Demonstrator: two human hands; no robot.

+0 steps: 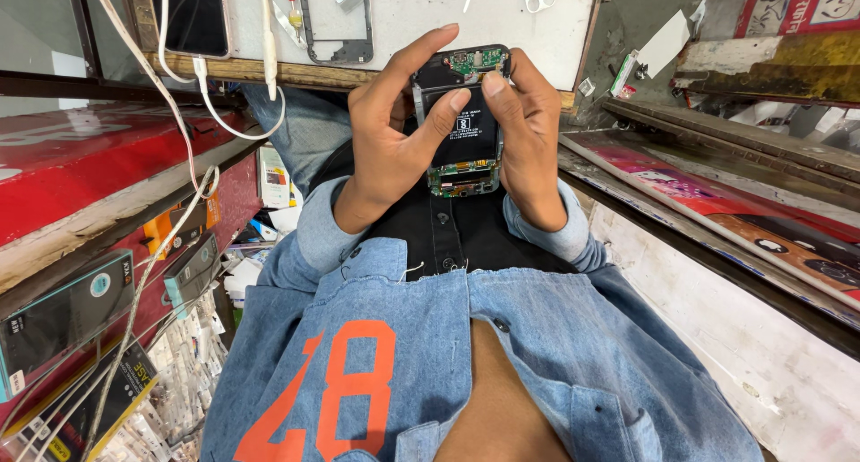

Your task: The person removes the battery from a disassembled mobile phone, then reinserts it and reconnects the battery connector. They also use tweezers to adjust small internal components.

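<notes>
Over lap: left hand (394, 144) and right hand (528, 139) clamped on opened phone (463, 126), thumbs on battery.

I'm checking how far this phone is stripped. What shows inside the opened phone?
Inside the opened phone, a black battery fills the middle, with green circuit boards above and below it. The left hand and right hand hide its edges; its underside is out of sight.

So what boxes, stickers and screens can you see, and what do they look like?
Phone battery label: white patch on the black battery, between both thumbs.
Boxed packages: left shelf, flat, dark with teal edges.
Yellow-black package: lower left.
Dark phone screen: top-left on the bench.
Red posters: top right.
</notes>
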